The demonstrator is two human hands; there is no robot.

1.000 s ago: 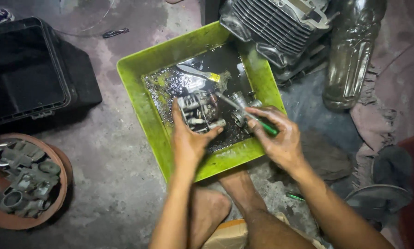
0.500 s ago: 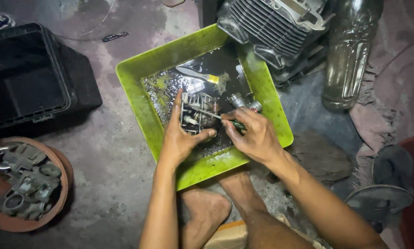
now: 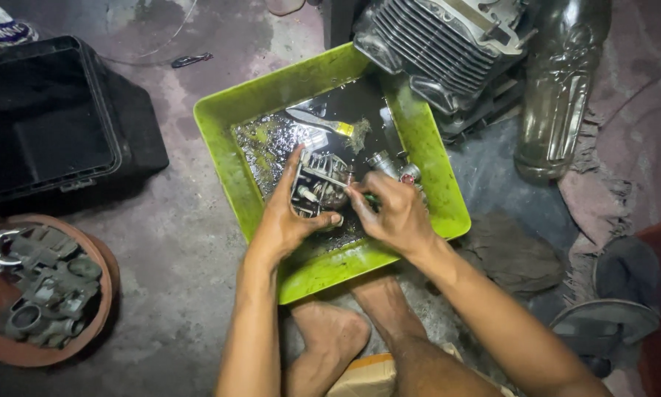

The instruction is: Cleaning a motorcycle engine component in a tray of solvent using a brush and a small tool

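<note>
A lime-green square tray (image 3: 433,184) holding dark oily liquid sits on the concrete floor. My left hand (image 3: 290,213) grips a small grey metal engine part (image 3: 317,184), a carburettor-like block, over the tray's middle. My right hand (image 3: 393,213) is closed on a thin tool whose tip touches that part; the hand hides most of the tool. A paintbrush (image 3: 323,123) with a yellow band lies in the liquid at the tray's far side. Small metal fittings (image 3: 395,167) lie beside my right hand.
A finned engine cylinder (image 3: 448,44) and a dusty glass bottle (image 3: 562,81) stand beyond the tray. A black plastic box (image 3: 51,117) is at the left, a terracotta bowl (image 3: 102,272) of metal parts at lower left. My bare feet (image 3: 330,338) rest below the tray.
My right hand has moved left, closer to the part, bringing the tool's tip onto it. My left hand has kept its hold on the part.
</note>
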